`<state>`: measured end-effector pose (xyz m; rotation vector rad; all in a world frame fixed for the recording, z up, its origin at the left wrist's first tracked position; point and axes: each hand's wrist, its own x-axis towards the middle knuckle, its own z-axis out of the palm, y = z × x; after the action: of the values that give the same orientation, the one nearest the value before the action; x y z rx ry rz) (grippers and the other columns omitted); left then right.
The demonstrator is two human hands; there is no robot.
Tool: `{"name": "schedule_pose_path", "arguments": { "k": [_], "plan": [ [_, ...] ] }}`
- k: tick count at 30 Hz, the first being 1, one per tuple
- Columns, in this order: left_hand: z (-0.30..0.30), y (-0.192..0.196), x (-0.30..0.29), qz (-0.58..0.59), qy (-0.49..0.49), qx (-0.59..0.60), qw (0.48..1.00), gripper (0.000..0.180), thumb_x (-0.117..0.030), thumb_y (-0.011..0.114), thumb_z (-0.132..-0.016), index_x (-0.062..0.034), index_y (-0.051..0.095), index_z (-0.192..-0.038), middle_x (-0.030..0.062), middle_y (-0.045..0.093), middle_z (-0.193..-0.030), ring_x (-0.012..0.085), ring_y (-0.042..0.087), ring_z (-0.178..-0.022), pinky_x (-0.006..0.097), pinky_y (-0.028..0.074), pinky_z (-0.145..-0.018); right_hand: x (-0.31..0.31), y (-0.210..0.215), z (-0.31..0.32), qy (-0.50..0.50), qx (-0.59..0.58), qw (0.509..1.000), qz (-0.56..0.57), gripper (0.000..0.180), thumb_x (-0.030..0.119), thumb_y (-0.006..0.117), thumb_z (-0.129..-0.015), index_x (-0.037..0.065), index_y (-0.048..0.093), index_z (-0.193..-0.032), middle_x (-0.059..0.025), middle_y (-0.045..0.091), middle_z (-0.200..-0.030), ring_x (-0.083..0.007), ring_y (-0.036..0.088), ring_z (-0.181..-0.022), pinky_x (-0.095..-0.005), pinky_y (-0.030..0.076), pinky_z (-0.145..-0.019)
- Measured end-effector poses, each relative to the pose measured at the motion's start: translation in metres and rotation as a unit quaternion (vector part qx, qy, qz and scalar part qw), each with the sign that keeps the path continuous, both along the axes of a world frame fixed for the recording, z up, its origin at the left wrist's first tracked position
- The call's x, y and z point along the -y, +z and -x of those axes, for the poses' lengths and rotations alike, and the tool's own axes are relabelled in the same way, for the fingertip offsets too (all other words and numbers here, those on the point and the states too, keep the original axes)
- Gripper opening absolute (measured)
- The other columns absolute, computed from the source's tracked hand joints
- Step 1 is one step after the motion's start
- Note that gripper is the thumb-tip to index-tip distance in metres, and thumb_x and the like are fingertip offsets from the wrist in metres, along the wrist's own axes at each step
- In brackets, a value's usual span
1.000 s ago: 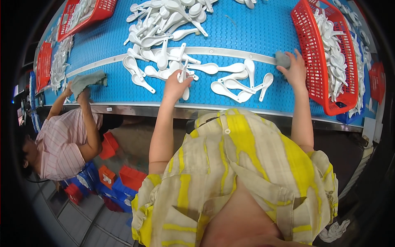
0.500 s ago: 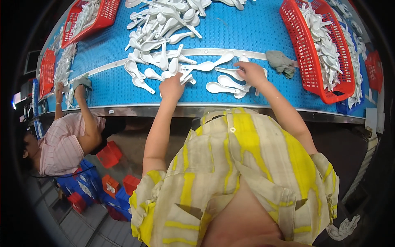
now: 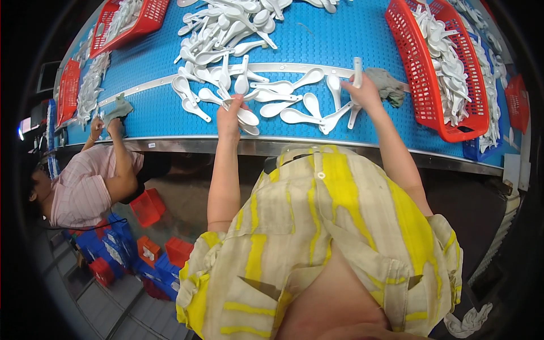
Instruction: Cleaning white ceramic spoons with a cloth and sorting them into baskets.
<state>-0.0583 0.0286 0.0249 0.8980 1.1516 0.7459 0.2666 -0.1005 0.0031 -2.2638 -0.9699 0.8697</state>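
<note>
White ceramic soup spoons lie on a blue textured work surface (image 3: pixel 153 76). My left hand (image 3: pixel 229 119) is closed on a few stacked spoons (image 3: pixel 247 118), their bowls pointing right, near the front edge. Further right, my right hand (image 3: pixel 365 95) grips one spoon (image 3: pixel 357 72), which sticks up past my fingers; the rest of it is partly covered by them. Between my hands several loose spoons (image 3: pixel 301 117) lie in different directions. Just beyond my left hand, more spoons (image 3: pixel 187 88) lie scattered, joining a large heap (image 3: pixel 226 25) at the far side.
A red basket (image 3: pixel 422 99) full of spoons stands at right, beside a crumpled grey-green cloth (image 3: pixel 386 88). Another red basket (image 3: pixel 144 25) is at far left. A co-worker in a pink shirt (image 3: pixel 85 187) holds a cloth at left. A metal strip (image 3: pixel 283 67) crosses the surface.
My left hand has drawn slightly nearer me, and its stacked spoons now show. My right hand has moved right and now holds a spoon up. The loose spoons between them have shifted.
</note>
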Motion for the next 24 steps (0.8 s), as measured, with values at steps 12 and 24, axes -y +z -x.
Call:
{"name": "schedule_pose_path", "arguments": {
  "k": [12, 24],
  "plan": [
    [0.013, 0.0, 0.009, 0.078, 0.064, 0.183, 0.978, 0.031, -0.027, 0.05, -0.08, -0.0016, 0.052, -0.098, 0.0061, 0.055, -0.071, 0.0204, 0.059, -0.065, 0.031, 0.05, -0.057, -0.004, -0.026, 0.002, -0.004, -0.07, 0.994, -0.08, 0.045, 0.022, 0.068, -0.066, 0.002, 0.052, -0.103, -0.0102, 0.06, -0.09, -0.02, 0.058, -0.083, -0.0308, 0.046, -0.071],
    [-0.014, -0.001, 0.008, 0.178, 0.027, 0.239, 0.954, 0.03, -0.028, 0.048, -0.075, -0.0055, 0.052, -0.095, 0.0163, 0.057, -0.101, 0.0284, 0.058, -0.087, 0.04, 0.05, -0.064, 0.021, 0.049, 0.027, 0.09, 0.318, 0.835, -0.441, 0.029, -0.002, 0.063, -0.056, 0.013, 0.051, -0.077, -0.0016, 0.056, -0.078, -0.0226, 0.05, -0.069, -0.0332, 0.038, -0.059]
  ]
}}
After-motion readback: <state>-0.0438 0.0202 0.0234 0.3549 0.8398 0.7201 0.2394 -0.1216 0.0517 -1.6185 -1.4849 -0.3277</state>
